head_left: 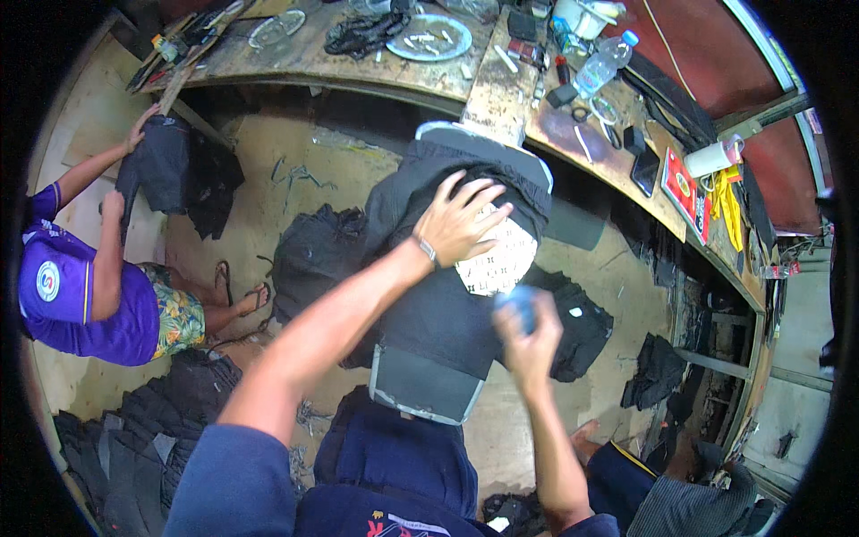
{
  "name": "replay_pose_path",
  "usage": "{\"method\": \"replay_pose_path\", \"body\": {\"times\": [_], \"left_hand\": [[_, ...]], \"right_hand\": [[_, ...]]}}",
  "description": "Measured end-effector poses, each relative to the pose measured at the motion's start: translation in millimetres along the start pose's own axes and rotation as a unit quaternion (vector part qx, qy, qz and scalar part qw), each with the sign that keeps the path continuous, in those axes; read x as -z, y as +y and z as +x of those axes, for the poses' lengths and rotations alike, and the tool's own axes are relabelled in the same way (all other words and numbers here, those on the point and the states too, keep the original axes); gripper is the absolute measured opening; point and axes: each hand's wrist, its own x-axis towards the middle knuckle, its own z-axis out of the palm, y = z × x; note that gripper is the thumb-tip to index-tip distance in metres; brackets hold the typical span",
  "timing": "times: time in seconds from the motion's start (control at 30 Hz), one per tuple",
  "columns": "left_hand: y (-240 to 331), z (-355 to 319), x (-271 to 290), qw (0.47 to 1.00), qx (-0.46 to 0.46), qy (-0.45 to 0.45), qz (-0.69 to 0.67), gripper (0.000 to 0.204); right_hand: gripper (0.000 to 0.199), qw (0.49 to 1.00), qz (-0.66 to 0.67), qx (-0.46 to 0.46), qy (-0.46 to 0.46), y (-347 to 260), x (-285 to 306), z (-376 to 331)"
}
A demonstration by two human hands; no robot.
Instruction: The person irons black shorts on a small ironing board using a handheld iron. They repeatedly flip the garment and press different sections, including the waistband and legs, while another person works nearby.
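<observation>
A black garment is stretched over a narrow dark board in front of me. One end of the board meets the bench; the other is close to my lap. A rounded white piece with a dark pattern shows on the garment, its upper left partly covered by my fingers. My left hand lies flat there with fingers spread, holding nothing. Beside the near edge of the patterned piece, my right hand is closed around a blue object, too blurred by motion to tell its kind.
On the left, a person in a purple shirt handles a dark garment. Dark cloth heaps lie on the floor. The wooden workbench carries a plastic bottle, a round dish and a phone.
</observation>
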Motion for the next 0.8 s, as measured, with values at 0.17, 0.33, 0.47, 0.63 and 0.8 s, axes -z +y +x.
{"method": "replay_pose_path", "body": {"times": [0.17,0.33,0.47,0.63,0.8], "left_hand": [[21.8,-53.8,14.3,0.895,0.416,0.03,-0.155,0.091],[51.6,-125.0,20.8,0.854,0.43,0.081,-0.281,0.078],[135.9,-280.8,45.4,0.62,0.587,-0.073,-0.516,0.074],[114.9,-360.7,37.9,0.747,0.472,-0.294,-0.365,0.034],[68.7,-231.0,90.8,0.733,0.565,-0.004,-0.378,0.031]], "right_hand": [[0.072,0.958,-0.04,0.217,0.184,46.4,-17.4,116.9],[0.085,0.951,-0.015,0.239,0.197,147.4,-68.0,80.0],[0.081,0.941,-0.083,0.308,0.113,125.9,-84.6,-61.7],[0.08,0.936,-0.085,0.341,-0.008,20.9,-178.7,-73.5],[0.077,0.962,0.128,0.212,-0.117,2.4,-160.9,-57.3]]}}
